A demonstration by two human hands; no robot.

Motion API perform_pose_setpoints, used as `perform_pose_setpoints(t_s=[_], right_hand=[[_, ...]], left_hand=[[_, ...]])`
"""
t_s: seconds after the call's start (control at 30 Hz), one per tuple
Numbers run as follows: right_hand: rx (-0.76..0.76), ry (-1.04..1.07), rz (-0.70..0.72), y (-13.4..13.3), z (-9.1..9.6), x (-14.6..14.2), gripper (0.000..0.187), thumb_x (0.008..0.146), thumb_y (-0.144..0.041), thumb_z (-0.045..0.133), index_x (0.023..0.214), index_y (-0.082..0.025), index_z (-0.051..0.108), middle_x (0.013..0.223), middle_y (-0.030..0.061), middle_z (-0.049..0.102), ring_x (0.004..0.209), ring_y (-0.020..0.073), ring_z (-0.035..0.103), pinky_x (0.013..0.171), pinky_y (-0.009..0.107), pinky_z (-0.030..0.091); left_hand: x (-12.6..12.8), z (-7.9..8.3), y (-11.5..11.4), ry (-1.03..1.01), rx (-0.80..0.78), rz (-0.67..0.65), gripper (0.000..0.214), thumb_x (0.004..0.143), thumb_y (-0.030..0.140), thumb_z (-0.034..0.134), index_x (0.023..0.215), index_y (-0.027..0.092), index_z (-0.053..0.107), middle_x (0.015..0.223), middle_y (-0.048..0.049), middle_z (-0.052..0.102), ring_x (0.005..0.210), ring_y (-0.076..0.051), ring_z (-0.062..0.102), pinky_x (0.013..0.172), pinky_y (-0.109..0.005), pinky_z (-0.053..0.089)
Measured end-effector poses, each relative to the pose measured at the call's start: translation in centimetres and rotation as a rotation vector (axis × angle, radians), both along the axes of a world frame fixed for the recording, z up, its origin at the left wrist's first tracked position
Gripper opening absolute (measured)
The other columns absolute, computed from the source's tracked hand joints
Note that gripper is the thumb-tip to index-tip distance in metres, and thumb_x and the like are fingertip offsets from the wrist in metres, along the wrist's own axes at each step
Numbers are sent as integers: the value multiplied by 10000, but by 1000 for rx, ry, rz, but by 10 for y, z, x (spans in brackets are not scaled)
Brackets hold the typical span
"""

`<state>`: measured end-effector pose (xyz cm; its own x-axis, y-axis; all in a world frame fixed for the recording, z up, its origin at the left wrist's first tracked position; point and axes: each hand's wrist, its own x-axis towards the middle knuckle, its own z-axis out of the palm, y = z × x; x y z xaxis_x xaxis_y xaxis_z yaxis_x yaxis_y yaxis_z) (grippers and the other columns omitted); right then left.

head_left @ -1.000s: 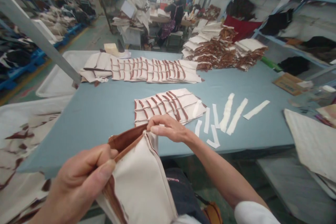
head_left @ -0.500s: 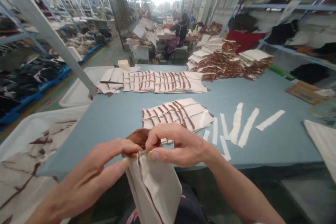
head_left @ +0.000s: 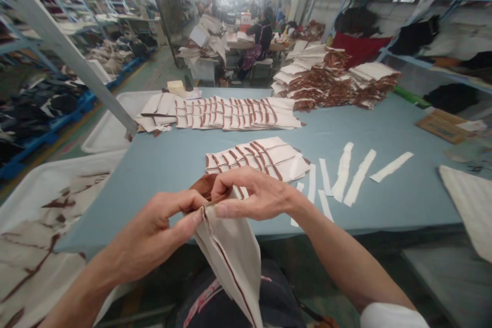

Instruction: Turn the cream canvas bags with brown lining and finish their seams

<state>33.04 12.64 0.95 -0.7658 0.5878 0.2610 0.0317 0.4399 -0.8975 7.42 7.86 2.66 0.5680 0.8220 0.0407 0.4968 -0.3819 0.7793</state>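
A cream fabric piece [head_left: 238,246] with brown edging and a dark seam down it hangs from my two hands, over my lap at the table's near edge. My left hand [head_left: 165,228] pinches its upper edge between thumb and fingers. Close beside it, my right hand [head_left: 249,195] grips the same edge, thumb in front and fingers curled behind. Some brown cloth [head_left: 203,184] shows behind the fingers. Just beyond my hands lies a row of overlapping cream pieces [head_left: 280,151] with brown edges. Loose white strips [head_left: 344,171] are spread to its right.
The blue-topped table [head_left: 165,159] carries a longer row of overlapped pieces [head_left: 238,113] and a tall stack [head_left: 319,77] at the back. A white bin [head_left: 57,169] with more fabric stands left, below a slanting metal post [head_left: 77,51]. Farther back, a person [head_left: 261,41] sits.
The fabric has narrowed and turned, its lower end swinging slightly right. My left hand has shifted a little right along the edge. Both hands keep their pinch.
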Motion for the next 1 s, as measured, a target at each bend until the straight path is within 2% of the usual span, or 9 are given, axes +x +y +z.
perform_pose_setpoints(t_s=[0.1,0.17,0.3,0.4,0.53,0.63,0.73,0.83,1.0], right_hand=[[4,-19,-21,-6,1,-4,418,941,-566,840,849,-213,636,815,-39,651,775,140,549,740,281,407],[-3,5,-3,-9,-1,-8,417,941,-552,837,831,-221,609,809,-43,633,763,137,529,727,280,401],[8,60,41,-12,-5,-13,342,965,-447,798,821,-223,584,821,-41,620,771,132,535,745,272,427],[-2,49,44,-15,-6,-15,312,983,-445,764,837,-224,598,820,-34,626,783,140,553,763,274,451],[10,39,-15,-24,-7,-17,209,941,-349,741,837,-226,608,799,-44,626,753,138,555,722,270,432],[31,58,-49,-31,-7,-18,176,890,-274,716,798,-229,574,776,-59,598,711,122,525,698,264,413],[27,33,-73,-34,-6,-17,127,874,-274,695,807,-224,599,771,-54,613,708,125,545,689,264,413],[-7,11,-61,-35,-7,-15,149,900,-302,695,810,-220,608,780,-44,630,727,128,571,700,265,427],[-30,13,33,-36,-11,-17,283,962,-398,753,812,-226,584,824,-31,675,780,139,603,774,273,477]], left_hand=[[-2,-3,-11,-18,10,27,378,1131,435,578,912,241,818,767,49,769,701,-151,693,697,-215,488],[-2,-2,-17,-33,0,25,362,1127,424,594,908,251,825,780,55,789,709,-149,711,711,-209,497],[-1,6,-24,-50,-54,52,349,1113,414,620,907,262,856,818,52,833,755,-161,757,748,-208,520],[-3,8,-27,-54,-98,74,385,1124,439,604,917,261,874,833,42,847,768,-171,773,754,-217,533],[-8,2,-27,-90,-89,4,426,1146,451,561,924,247,861,822,33,842,753,-172,771,730,-216,538],[-8,-5,-28,-78,-80,60,371,1089,458,643,849,239,821,793,38,817,743,-166,742,726,-212,529],[-7,-6,-28,-57,-88,85,355,1043,453,706,778,236,800,728,40,795,694,-159,710,690,-207,518],[-10,-1,-30,-23,-135,6,375,1097,453,645,859,248,848,751,39,834,686,-160,729,697,-197,537],[-21,5,-37,-14,-199,-66,311,1107,432,650,1000,261,887,845,32,875,752,-170,777,730,-178,568]])
